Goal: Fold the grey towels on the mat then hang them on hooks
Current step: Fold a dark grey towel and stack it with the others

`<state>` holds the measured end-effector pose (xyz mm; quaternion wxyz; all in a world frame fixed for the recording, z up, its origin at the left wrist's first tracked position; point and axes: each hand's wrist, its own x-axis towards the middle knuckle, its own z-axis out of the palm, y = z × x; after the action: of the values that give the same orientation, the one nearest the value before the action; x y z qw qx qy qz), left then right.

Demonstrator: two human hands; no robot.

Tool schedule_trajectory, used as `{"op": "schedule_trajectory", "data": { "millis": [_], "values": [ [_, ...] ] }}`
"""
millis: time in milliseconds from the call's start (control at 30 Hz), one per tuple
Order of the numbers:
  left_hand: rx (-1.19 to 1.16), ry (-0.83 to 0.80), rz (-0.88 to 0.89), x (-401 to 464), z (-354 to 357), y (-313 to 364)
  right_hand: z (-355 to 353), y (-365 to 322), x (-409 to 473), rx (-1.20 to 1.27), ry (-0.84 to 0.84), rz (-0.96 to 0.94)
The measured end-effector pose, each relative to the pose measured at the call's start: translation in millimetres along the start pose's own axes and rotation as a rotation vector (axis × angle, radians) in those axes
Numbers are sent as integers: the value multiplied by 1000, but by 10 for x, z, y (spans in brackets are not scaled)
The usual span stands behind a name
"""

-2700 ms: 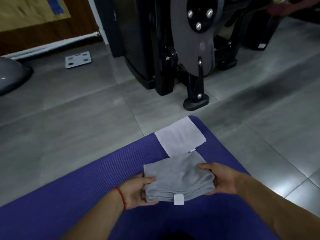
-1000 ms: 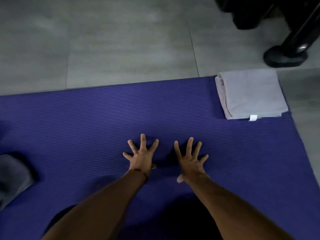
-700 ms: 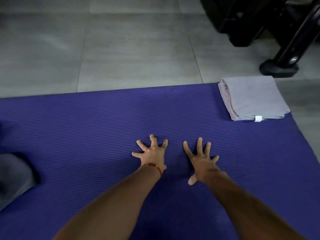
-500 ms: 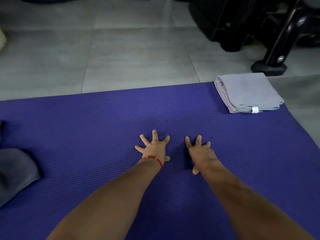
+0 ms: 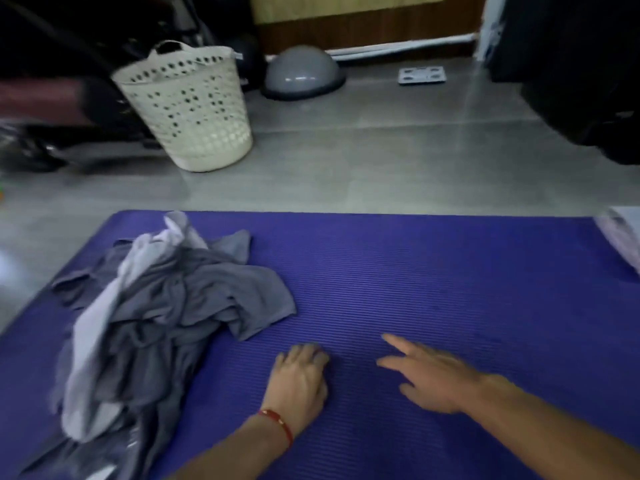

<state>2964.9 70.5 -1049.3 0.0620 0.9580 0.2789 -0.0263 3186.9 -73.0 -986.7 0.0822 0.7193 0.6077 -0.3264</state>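
Hands [image 5: 298,382] [image 5: 429,379] rest empty, grip relaxed; folded towel [image 5: 623,237] cut off right.

crumpled grey towels [image 5: 166,317], heaped on mat [image 5: 433,289]

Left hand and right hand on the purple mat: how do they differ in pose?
The left hand rests with fingers bent at the tips, near the crumpled grey towel pile; the right hand has fingers stretched straight, pointing left. The left wrist wears a red string bracelet; the right is bare. Neither holds anything, both over the purple ribbed mat.
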Motion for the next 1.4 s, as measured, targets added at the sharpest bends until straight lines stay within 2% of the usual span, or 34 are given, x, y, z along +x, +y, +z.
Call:
{"op": "schedule_trajectory", "data": {
  "millis": [67,167,233,267,333,433,500,567,633,700,800,867,967,1067,1133,1200,1267,1333,1400],
  "values": [
    [254,45,-128,-38,-265,-588,-77,-351,88,-30,20,-118],
    [512,-5,-349,-53,-671,-1341,-135,-639,218,-98,-22,-202],
    [706,-72,-405,-30,-845,-1689,-115,-665,229,-128,-56,-203],
    [708,-89,-410,-40,-913,-1810,-125,-664,192,-125,-63,-199],
    [614,-39,-336,-42,-1023,-1881,-165,-665,96,-121,-71,-186],
    [317,195,-202,25,-1094,-1581,-188,-632,3,-32,52,-163],
    [11,360,0,50,-1104,-1059,-229,-655,0,194,174,-140],
    [-233,457,175,94,-1134,-432,-289,-623,57,513,281,-142],
    [-472,468,242,155,-1196,93,-387,-527,87,730,347,-159],
    [-662,450,245,231,-1241,388,-458,-335,83,796,423,-192],
    [-649,443,251,328,-1172,492,-484,-25,-85,1023,455,-136],
    [-563,335,161,361,-1017,455,-484,161,-236,1136,487,-47],
    [-549,121,-15,372,-771,462,-496,445,-464,1039,615,75],
    [-605,14,-80,408,-591,509,-504,707,-710,795,700,160],
    [-656,-58,-90,449,-428,540,-443,922,-847,530,704,243],
    [-553,-80,-62,467,-227,593,-326,1105,-890,254,570,392],
    [-326,-111,-21,420,-30,726,-128,1240,-886,75,347,526],
    [-192,-160,30,340,99,789,32,1202,-854,75,230,458],
    [-62,-188,97,254,138,796,149,1033,-802,71,198,303]
  ]
}}
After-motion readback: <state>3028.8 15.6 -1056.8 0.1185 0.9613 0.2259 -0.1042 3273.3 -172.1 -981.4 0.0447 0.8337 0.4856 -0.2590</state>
